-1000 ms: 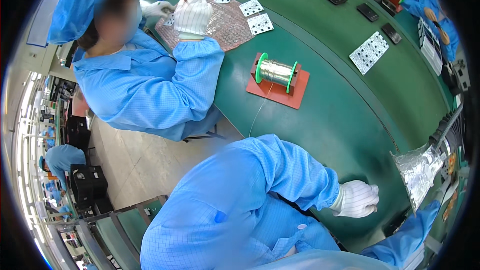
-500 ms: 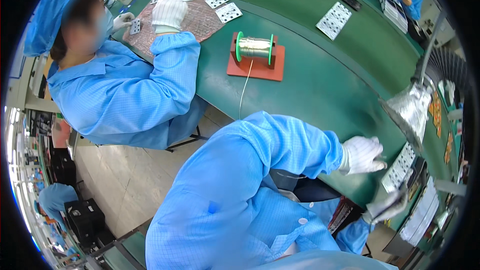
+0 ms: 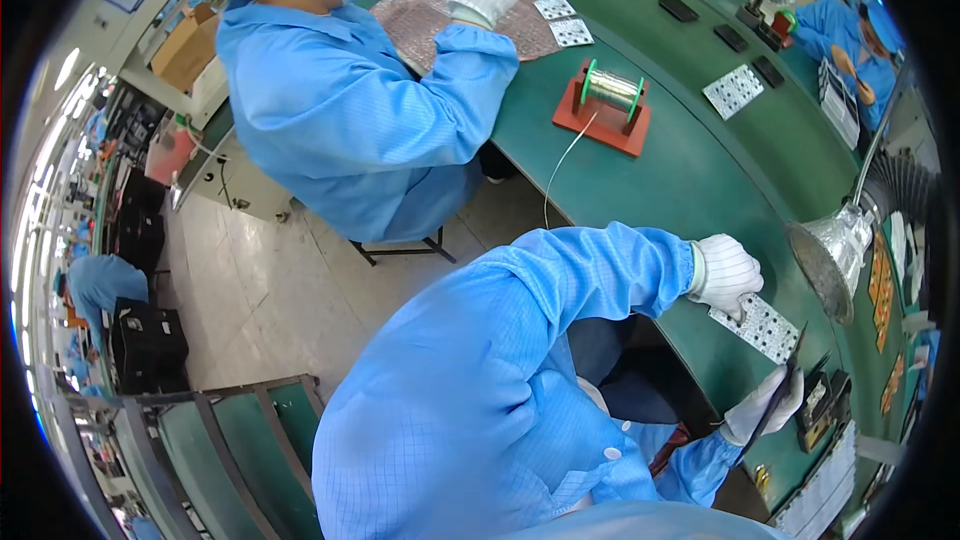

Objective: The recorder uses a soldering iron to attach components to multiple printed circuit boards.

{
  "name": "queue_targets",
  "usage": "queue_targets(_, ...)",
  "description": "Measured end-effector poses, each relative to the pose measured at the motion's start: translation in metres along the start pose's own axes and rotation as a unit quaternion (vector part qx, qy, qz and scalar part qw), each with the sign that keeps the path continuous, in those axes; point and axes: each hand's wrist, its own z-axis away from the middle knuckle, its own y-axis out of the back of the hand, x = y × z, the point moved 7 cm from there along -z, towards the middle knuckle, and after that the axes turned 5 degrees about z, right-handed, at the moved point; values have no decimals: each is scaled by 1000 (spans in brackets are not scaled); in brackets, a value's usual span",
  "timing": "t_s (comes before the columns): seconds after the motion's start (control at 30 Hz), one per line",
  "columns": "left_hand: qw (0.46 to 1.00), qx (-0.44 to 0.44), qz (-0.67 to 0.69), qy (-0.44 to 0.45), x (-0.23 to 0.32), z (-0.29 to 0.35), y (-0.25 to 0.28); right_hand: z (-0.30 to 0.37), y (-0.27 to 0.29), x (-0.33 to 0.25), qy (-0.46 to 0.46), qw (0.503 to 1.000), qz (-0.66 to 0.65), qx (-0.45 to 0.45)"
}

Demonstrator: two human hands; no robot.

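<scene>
My left hand (image 3: 727,275), in a white striped glove, has its fingers closed at the near-left corner of a white circuit board panel (image 3: 765,330) with rows of dark spots. The panel appears low over the green bench or resting on it; I cannot tell which. My right hand (image 3: 768,406), also gloved, is beyond the panel's lower edge, closed round slim black tweezers (image 3: 779,395). Their pointed end rises beside the panel's right corner. Part of the right-hand fingers is hidden.
A red stand (image 3: 600,125) carries a green-rimmed spool of solder wire (image 3: 612,90); the wire runs down behind my sleeve. A foil-covered extraction hood (image 3: 835,255) hangs at right, near a dark device (image 3: 825,395). At left a co-worker (image 3: 350,110) sits by bubble wrap (image 3: 415,25) and boards.
My view has shifted, so the co-worker and spool appear farther right. The panel now meets my left hand, whose fingers have closed at its corner. The tweezers in my right hand show clearly.
</scene>
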Motion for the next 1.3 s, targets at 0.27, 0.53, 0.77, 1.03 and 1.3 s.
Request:
queue_targets(0.27, 1000, 18, 5, -18, 8, 0, 24, 7, 20, 11, -109, 993, -38, -10)
queue_targets(0.53, 954, 153, 253, 57, 9, 32, -11, 11, 13, -3, -164, 968, -191, -3)
queue_targets(0.77, 879, 4, 464, 110, 53, 45, -15, 6, -5, -36, 29, 984, -177, -24)
queue_targets(1.03, 737, 34, 625, 255, 65, 24, -41, 3, 9, -48, 162, 982, -92, -26)
queue_targets(1.3, 900, 211, 379, -32, 85, 17, -24, 6, 8, -55, 138, 983, -96, -68)
